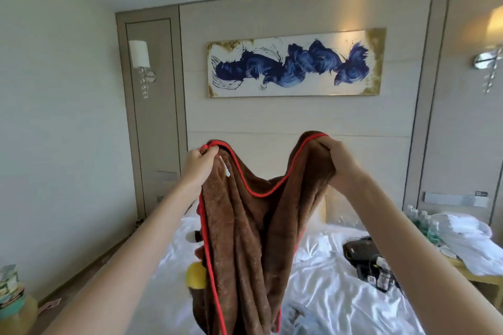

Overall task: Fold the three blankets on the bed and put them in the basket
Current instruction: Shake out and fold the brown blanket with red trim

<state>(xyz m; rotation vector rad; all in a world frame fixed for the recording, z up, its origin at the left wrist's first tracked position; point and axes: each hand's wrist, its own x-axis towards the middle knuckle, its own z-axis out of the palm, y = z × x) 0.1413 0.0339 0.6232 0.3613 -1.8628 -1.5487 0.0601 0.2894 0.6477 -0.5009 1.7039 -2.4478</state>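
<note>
Both hands, left (196, 160) & right (336, 160), grip blanket (245, 239) corners, held up over bed (326, 280). Fold just starting; basket not in view, prob. lots left.

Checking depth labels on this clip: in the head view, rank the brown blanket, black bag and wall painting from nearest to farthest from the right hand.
1. brown blanket: gripped in the right hand.
2. black bag: on the bed, lower right.
3. painting: high up, farthest back.
</note>
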